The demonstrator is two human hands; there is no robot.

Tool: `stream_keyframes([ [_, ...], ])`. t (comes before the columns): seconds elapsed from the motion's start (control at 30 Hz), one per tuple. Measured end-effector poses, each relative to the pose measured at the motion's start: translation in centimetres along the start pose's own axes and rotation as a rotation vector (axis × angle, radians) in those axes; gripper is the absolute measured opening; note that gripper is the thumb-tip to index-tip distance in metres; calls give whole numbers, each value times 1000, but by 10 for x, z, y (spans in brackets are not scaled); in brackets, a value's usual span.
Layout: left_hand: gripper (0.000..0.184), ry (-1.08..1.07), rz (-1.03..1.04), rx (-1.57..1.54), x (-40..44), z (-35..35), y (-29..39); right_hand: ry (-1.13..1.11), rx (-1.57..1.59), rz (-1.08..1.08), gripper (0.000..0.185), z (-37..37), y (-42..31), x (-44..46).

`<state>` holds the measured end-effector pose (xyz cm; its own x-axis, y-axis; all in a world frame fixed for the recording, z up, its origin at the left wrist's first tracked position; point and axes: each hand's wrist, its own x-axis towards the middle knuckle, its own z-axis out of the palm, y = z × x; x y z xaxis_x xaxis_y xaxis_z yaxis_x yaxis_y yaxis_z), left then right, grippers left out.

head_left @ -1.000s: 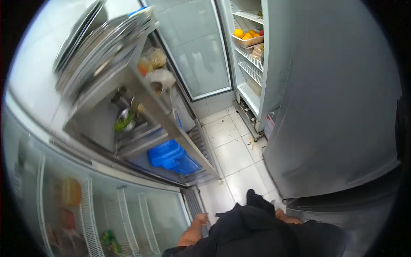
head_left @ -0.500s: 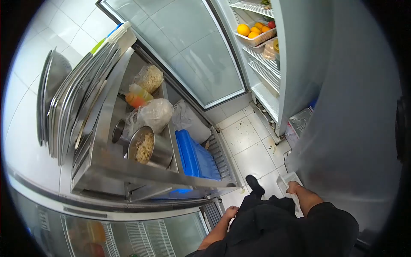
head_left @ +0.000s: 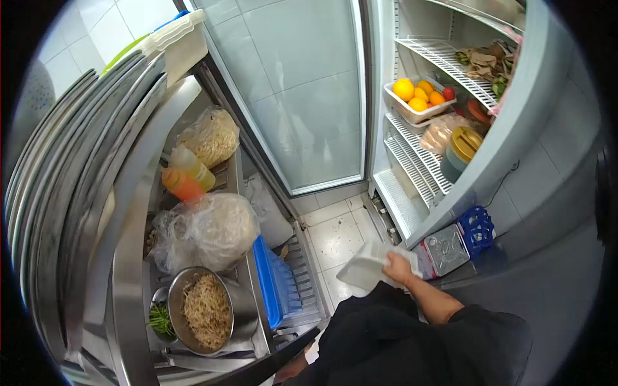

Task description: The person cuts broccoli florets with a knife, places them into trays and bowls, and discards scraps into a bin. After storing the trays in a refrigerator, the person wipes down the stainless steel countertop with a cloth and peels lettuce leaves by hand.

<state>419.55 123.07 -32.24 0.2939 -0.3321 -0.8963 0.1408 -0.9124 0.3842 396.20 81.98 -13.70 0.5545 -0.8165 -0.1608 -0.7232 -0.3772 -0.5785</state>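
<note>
White plastic container (head_left: 362, 269) at 5 o'clock, tilted, right hand (head_left: 400, 267) fingers clenched on its edge. Left hand (head_left: 293, 368) at 6, mostly hidden, grip can't tell. Open fridge (head_left: 520, 110) at 2. Probably carrying step; next move calls for firm hold.

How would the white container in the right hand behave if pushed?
The white container is probably light, since the right hand alone holds it up. Its straight edges suggest it's fairly stiff; its smooth-looking surface might slide easily.
</note>
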Motion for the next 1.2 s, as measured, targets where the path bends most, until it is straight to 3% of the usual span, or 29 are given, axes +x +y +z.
stream_keyframes([
  [0.17, 46, 59, 193, -64, 20, -22, 107, 404, 133, -120, 35, -118, -88, 101],
  [0.23, 47, 107, 229, -107, 19, -28, 134, 507, 415, -171, 28, -162, -103, 137],
  [0.3, 48, 156, 223, -144, 11, -29, 144, 532, 672, -334, 24, -203, -102, 176],
  [0.37, 49, 199, 184, -172, 3, -27, 143, 563, 795, -323, 30, -238, -108, 200],
  [0.47, 50, 240, 82, -191, -9, -17, 130, 592, 1433, -602, 39, -273, -150, 229],
  [0.57, 51, 242, -22, -165, -24, 0, 114, 494, 1689, -776, 41, -315, -216, 221],
  [0.67, 53, 240, -14, -94, -25, 18, 108, 512, 1801, -740, 39, -344, -249, 230],
  [0.77, 54, 311, 203, 8, -20, 10, 126, 505, 1809, -688, 40, -373, -274, 227],
  [0.83, 59, 429, 425, -111, -75, -21, 196, 463, 1856, -695, 41, -382, -284, 224],
  [0.93, 51, 516, 878, -110, -320, -73, 385, 465, 1848, -706, 41, -386, -289, 220],
  [0.97, 49, 684, 1081, 61, -381, -86, 423, 460, 1838, -704, 41, -385, -290, 219],
  [1.03, 46, 955, 1195, 288, -482, -108, 481, 442, 1837, -685, 39, -380, -288, 223],
  [1.1, 45, 1372, 1281, 522, -552, -121, 534, 404, 1850, -678, 39, -377, -288, 225],
  [1.17, 41, 1551, 1369, 411, -578, -136, 585, 346, 1862, -687, 39, -369, -295, 226],
  [1.2, 42, 1684, 1321, 546, -596, -146, 615, 326, 1874, -685, 38, -366, -292, 230],
])
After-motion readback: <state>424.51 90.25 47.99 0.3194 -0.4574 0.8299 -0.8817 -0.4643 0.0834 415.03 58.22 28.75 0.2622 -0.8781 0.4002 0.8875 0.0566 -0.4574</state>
